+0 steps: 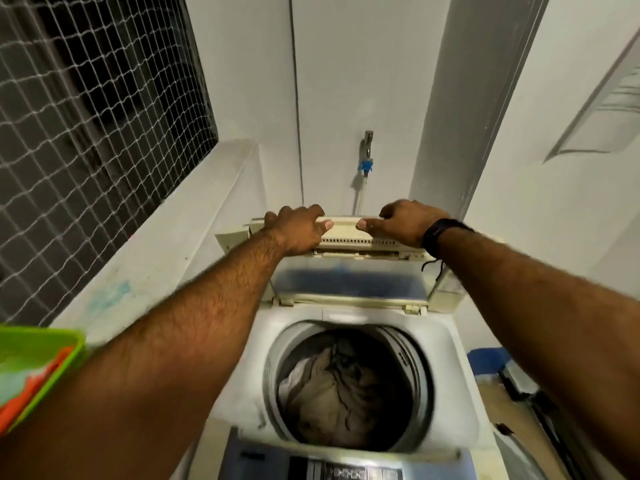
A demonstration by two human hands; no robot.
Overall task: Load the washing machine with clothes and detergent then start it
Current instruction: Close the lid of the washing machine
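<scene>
A white top-loading washing machine (446, 344) stands below me with its folding lid (349, 285) raised upright at the back. Beige and grey clothes (339, 389) lie in the round drum. My left hand (298, 230) grips the lid's top edge on the left. My right hand (405, 221), with a dark band on the wrist, grips the same edge on the right. The control panel (349, 471) runs along the near edge at the bottom of the view.
A green basket (69, 362) holding orange cloth sits at the lower left on a white ledge (149, 258). A netted window (90, 126) fills the upper left. A wall tap with a blue hose fitting (366, 157) is behind the machine. Blue and dark items (491, 362) sit at the right.
</scene>
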